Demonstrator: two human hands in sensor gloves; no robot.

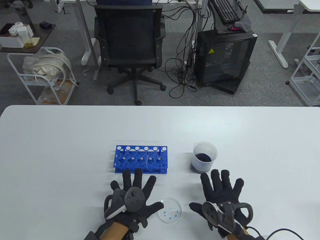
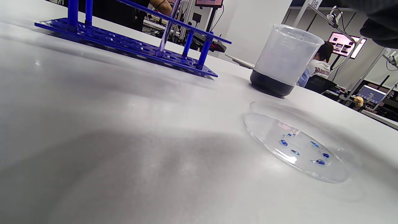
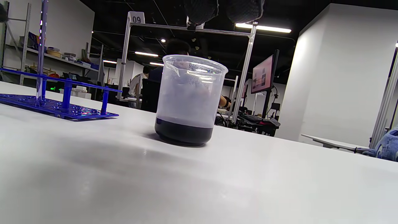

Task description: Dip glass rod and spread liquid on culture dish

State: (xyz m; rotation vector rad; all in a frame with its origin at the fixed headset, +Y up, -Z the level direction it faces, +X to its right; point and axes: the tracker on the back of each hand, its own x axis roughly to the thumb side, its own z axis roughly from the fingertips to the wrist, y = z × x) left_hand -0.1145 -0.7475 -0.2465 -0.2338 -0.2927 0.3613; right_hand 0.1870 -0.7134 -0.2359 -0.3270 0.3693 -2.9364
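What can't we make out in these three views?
- Glass rod: table view, thin and faint in the blue rack; top cut off in both wrist views.
- Beaker: frosted wall blurs graduations.
- Left hand, right hand: palms hidden by trackers; table contact unclear.
- Culture dish: absent from right wrist view.

a white table [image 1: 62,150] with rounded far corners carries everything. a blue test tube rack [image 1: 141,159] stands near its middle, with a glass rod [image 2: 168,28] standing upright in one of its holes. to the right of the rack, apart from it, stands a translucent plastic beaker [image 1: 204,157] with dark blue liquid in its bottom. nearer the front edge, between rack and beaker, lies a clear culture dish [image 1: 170,210] holding small blue droplets.
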